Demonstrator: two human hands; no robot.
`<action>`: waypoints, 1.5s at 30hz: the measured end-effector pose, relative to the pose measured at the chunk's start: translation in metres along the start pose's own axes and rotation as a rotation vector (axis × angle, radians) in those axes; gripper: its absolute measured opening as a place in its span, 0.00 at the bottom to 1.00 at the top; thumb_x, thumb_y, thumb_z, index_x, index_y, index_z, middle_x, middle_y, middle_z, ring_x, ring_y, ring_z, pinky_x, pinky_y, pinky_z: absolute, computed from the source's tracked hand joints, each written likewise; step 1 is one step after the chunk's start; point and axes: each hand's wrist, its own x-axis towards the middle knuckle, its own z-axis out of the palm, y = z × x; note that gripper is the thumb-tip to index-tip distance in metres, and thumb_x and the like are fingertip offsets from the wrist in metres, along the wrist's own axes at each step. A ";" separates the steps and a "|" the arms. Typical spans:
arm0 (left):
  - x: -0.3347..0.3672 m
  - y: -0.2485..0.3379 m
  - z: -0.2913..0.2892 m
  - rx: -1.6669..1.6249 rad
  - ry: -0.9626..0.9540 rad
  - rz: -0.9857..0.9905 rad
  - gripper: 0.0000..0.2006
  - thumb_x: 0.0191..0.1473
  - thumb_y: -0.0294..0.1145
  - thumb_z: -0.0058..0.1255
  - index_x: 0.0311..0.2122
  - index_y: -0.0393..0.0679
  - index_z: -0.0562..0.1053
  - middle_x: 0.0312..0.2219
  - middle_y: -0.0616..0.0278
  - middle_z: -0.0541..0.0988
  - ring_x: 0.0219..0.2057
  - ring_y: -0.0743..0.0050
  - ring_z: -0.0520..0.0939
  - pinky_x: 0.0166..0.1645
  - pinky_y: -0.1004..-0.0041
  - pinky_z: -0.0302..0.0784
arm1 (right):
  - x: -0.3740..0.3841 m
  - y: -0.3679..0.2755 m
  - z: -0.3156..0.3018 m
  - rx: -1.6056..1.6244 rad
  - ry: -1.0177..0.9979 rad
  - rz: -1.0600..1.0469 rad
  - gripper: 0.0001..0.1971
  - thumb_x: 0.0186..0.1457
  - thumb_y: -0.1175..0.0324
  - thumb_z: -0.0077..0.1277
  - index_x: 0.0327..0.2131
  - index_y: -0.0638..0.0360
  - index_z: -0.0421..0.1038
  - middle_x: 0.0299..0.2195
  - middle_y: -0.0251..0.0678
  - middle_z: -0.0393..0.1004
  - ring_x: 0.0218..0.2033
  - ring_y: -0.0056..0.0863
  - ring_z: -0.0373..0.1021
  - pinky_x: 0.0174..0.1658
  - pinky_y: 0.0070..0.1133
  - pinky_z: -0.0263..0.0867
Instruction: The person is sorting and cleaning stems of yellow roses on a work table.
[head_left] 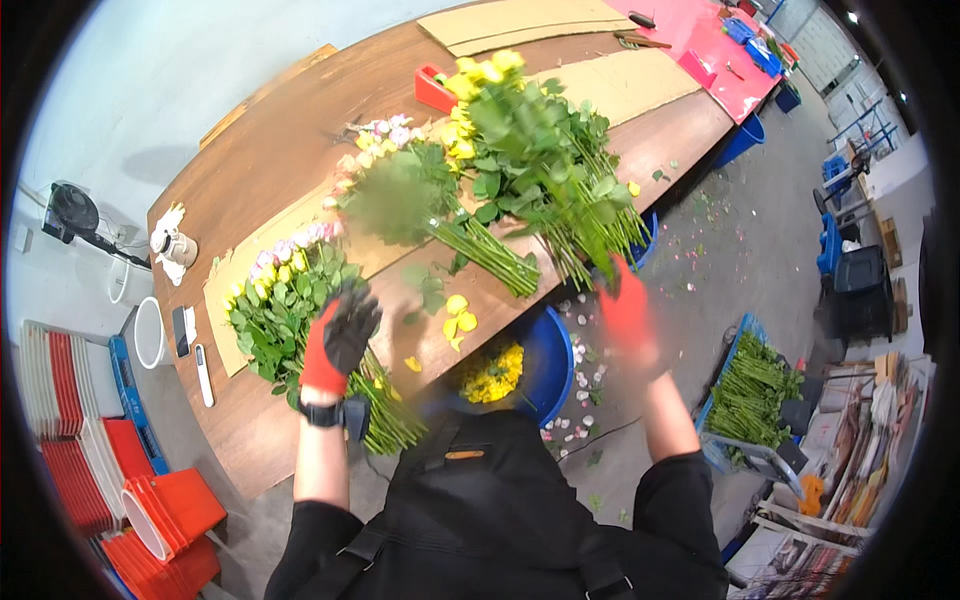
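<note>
My left hand, in a red glove with dark grey fingers, is open beside a bunch of pink and yellow roses on the table's left part. My right hand, in a red glove and blurred by motion, is closed on the lower end of a rose stem. Its leaves are smeared and reach up over a large bunch of yellow roses. Between the hands lies another bunch of pale pink and yellow roses, its stems toward me. Loose yellow petals lie near the table's edge.
Below the brown table stands a blue bucket with yellow petals inside. Cardboard sheets and a red tape dispenser lie farther back. Red buckets are stacked at left; a crate of green stems stands right.
</note>
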 end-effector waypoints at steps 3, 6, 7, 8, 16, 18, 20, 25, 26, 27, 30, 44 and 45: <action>-0.047 -0.006 -0.023 0.024 0.195 -0.013 0.22 0.67 0.35 0.50 0.63 0.43 0.67 0.56 0.52 0.76 0.57 0.53 0.76 0.65 0.54 0.70 | 0.098 0.056 0.009 -0.185 0.191 -0.213 0.30 0.57 0.63 0.60 0.63 0.52 0.66 0.48 0.49 0.78 0.46 0.51 0.75 0.49 0.37 0.71; -0.092 -0.013 -0.093 0.052 0.258 -0.016 0.21 0.69 0.40 0.46 0.64 0.46 0.68 0.60 0.56 0.74 0.58 0.58 0.75 0.65 0.54 0.70 | 0.165 0.050 0.017 -0.489 -0.016 -0.103 0.39 0.56 0.61 0.60 0.70 0.44 0.56 0.54 0.48 0.73 0.48 0.51 0.73 0.49 0.38 0.70; -0.108 -0.017 -0.107 -0.027 0.403 -0.011 0.18 0.66 0.35 0.50 0.59 0.46 0.71 0.49 0.55 0.79 0.49 0.56 0.80 0.58 0.56 0.78 | 0.178 0.061 0.040 -0.589 -0.008 -0.206 0.40 0.55 0.61 0.60 0.70 0.44 0.55 0.56 0.47 0.71 0.51 0.51 0.72 0.52 0.39 0.69; -0.113 -0.018 -0.113 -0.011 0.439 -0.019 0.17 0.66 0.36 0.51 0.58 0.48 0.72 0.48 0.55 0.79 0.47 0.58 0.80 0.57 0.56 0.78 | 0.185 0.091 0.054 -0.701 0.013 -0.292 0.42 0.54 0.60 0.61 0.71 0.45 0.53 0.58 0.47 0.68 0.54 0.50 0.70 0.54 0.40 0.68; -0.158 -0.013 -0.149 0.788 0.294 0.270 0.21 0.62 0.24 0.53 0.60 0.39 0.68 0.50 0.52 0.79 0.53 0.57 0.80 0.58 0.59 0.80 | 0.159 0.107 0.133 -0.748 0.074 0.056 0.44 0.53 0.56 0.63 0.70 0.47 0.54 0.65 0.49 0.62 0.62 0.50 0.64 0.61 0.42 0.64; -0.153 -0.013 -0.138 0.222 0.623 0.201 0.20 0.60 0.27 0.56 0.57 0.38 0.72 0.47 0.58 0.81 0.47 0.65 0.83 0.50 0.67 0.82 | 0.134 0.060 0.149 -0.691 0.274 -0.162 0.45 0.51 0.55 0.65 0.69 0.51 0.55 0.63 0.51 0.65 0.61 0.52 0.64 0.63 0.43 0.60; -0.153 -0.019 -0.141 0.383 0.786 0.194 0.19 0.58 0.25 0.56 0.55 0.37 0.74 0.45 0.59 0.82 0.42 0.69 0.83 0.49 0.69 0.81 | 0.097 -0.022 0.176 -0.281 0.163 -0.361 0.41 0.52 0.57 0.65 0.67 0.57 0.60 0.60 0.54 0.68 0.61 0.52 0.65 0.64 0.42 0.59; -0.133 -0.057 -0.147 0.930 0.818 0.189 0.20 0.54 0.28 0.58 0.52 0.33 0.75 0.45 0.50 0.82 0.46 0.59 0.83 0.50 0.65 0.78 | -0.077 -0.179 0.304 0.552 -0.627 -0.202 0.23 0.55 0.62 0.63 0.53 0.60 0.74 0.47 0.45 0.77 0.48 0.46 0.72 0.51 0.37 0.68; -0.131 -0.062 -0.143 1.109 0.838 0.153 0.22 0.54 0.31 0.59 0.53 0.33 0.74 0.46 0.45 0.81 0.49 0.52 0.82 0.53 0.63 0.77 | -0.098 -0.198 0.335 0.434 -0.559 -0.357 0.23 0.55 0.58 0.63 0.51 0.60 0.74 0.43 0.44 0.77 0.45 0.44 0.73 0.46 0.36 0.69; -0.130 -0.069 -0.143 1.200 0.845 0.154 0.24 0.53 0.33 0.60 0.53 0.33 0.74 0.47 0.42 0.80 0.50 0.46 0.81 0.55 0.60 0.76 | -0.115 -0.213 0.364 0.328 -0.575 -0.359 0.25 0.55 0.54 0.64 0.50 0.60 0.74 0.42 0.43 0.76 0.45 0.44 0.72 0.46 0.37 0.69; -0.130 -0.093 -0.166 1.089 0.707 0.093 0.24 0.54 0.36 0.58 0.54 0.34 0.73 0.46 0.43 0.82 0.49 0.44 0.82 0.55 0.60 0.75 | -0.161 -0.264 0.403 -0.125 -0.425 -0.516 0.31 0.51 0.46 0.65 0.50 0.59 0.71 0.42 0.43 0.73 0.46 0.45 0.71 0.46 0.39 0.68; -0.161 -0.064 -0.185 0.903 0.558 0.066 0.17 0.58 0.29 0.57 0.52 0.38 0.77 0.44 0.58 0.84 0.45 0.69 0.83 0.53 0.69 0.76 | -0.135 -0.247 0.417 0.838 -0.557 0.210 0.13 0.61 0.79 0.43 0.48 0.57 0.68 0.30 0.33 0.77 0.27 0.21 0.72 0.31 0.19 0.67; -0.159 -0.060 -0.188 1.154 0.737 0.172 0.17 0.57 0.31 0.58 0.52 0.40 0.77 0.42 0.55 0.83 0.44 0.61 0.83 0.51 0.63 0.77 | -0.137 -0.249 0.412 0.822 -0.595 0.208 0.13 0.61 0.79 0.45 0.48 0.57 0.68 0.30 0.33 0.77 0.28 0.20 0.72 0.30 0.19 0.67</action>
